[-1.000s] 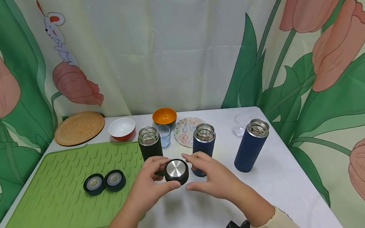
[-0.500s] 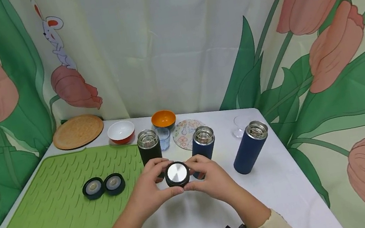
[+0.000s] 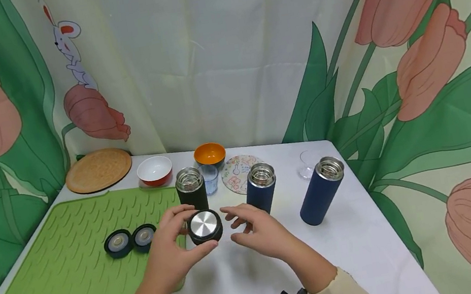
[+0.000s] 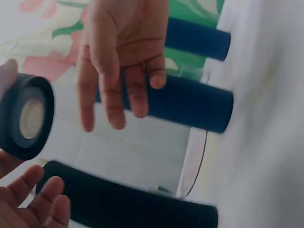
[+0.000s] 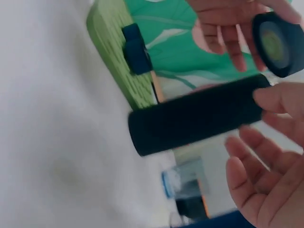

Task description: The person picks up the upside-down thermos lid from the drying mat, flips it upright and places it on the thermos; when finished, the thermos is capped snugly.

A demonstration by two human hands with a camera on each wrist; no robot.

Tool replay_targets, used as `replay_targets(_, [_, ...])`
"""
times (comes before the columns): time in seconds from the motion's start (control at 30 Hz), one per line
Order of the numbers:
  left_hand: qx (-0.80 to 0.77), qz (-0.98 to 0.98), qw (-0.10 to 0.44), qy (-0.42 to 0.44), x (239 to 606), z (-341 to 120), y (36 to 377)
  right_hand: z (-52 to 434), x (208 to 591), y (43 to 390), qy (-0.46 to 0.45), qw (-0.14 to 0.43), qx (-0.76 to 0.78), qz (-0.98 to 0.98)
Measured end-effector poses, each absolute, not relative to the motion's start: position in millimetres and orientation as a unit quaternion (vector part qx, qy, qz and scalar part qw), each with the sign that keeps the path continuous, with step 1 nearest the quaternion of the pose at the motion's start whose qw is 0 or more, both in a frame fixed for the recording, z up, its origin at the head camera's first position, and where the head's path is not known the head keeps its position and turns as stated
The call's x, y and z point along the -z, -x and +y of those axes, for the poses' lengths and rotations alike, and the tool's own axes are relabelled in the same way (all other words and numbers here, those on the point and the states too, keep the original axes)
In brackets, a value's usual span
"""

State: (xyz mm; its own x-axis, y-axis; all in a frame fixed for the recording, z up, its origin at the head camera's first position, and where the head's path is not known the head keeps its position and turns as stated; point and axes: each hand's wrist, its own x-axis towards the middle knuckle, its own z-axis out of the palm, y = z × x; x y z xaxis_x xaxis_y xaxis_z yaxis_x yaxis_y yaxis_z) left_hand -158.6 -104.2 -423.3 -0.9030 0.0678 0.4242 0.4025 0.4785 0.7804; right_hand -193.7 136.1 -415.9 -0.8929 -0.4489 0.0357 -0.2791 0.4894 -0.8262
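Observation:
My left hand (image 3: 167, 248) pinches a black bottle lid (image 3: 205, 225) between thumb and fingers, its silver top facing up. In the left wrist view the lid's (image 4: 29, 116) underside shows a pale round centre. To the right of the lid, my right hand (image 3: 260, 230) is apart from it, fingers loosely bent and holding nothing. Behind the hands stand a lidless black insulated bottle (image 3: 192, 192) and a lidless navy bottle (image 3: 261, 189), both with bare steel necks. A second navy bottle (image 3: 322, 192), also lidless, is further right.
Two dark lids (image 3: 118, 242) lie underside up on the green mat (image 3: 66, 276) at left. Along the back are a round wooden board (image 3: 98, 170), a red-and-white bowl (image 3: 154, 170), an orange bowl (image 3: 209, 154), a blue glass (image 3: 210, 179), a patterned plate (image 3: 235, 180) and a clear glass (image 3: 306, 166).
Both hands came together on the lid, then the right hand let go and drew apart. The left hand has carried the lid to the left, in front of the black bottle.

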Motion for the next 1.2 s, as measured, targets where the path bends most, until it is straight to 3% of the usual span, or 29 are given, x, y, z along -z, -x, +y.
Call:
replay_targets(0.2, [0.516,-0.814,0.233,0.13,421.6,-115.8,156.1,101.8,423.9,216.3,0.159,0.095,0.516,0.836])
replay_targets(0.53, [0.52,-0.817,0.221,0.117,425.6,-113.4,153.0,70.3,441.5,258.6,0.143,0.057,0.513,0.845])
replay_targets(0.8, [0.521,-0.82,0.209,0.112,426.8,-113.1,153.1,62.6,439.0,271.5,0.135,0.063,0.496,0.856])
replay_targets(1.2, [0.548,-0.805,0.211,0.084,423.7,-109.9,156.4,56.1,447.7,280.4,0.134,0.027,0.534,0.834])
